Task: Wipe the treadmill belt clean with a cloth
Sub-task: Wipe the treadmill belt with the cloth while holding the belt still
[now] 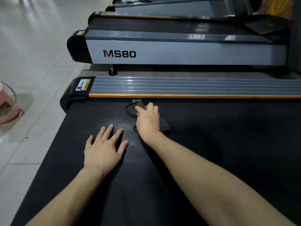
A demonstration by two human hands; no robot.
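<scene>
cloth [132, 110] under right hand [147, 121] – on belt [228, 144]

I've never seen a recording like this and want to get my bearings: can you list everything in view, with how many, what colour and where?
treadmill belt: one, black, textured, fills the foreground.
cloth: one, dark grey, on the belt near its far edge, under the right hand.
side rail: one, grey ribbed with an orange strip, along the belt's far edge.
warning sticker: one, white and yellow, on the rail's end cap.
neighbouring treadmills: at least two, grey and black, behind; the nearest reads MS80.
pink object: one, on the floor at left.
floor: pale tiles, left side.
left hand: flat on the belt, fingers spread.
right hand: rests on the cloth.
</scene>
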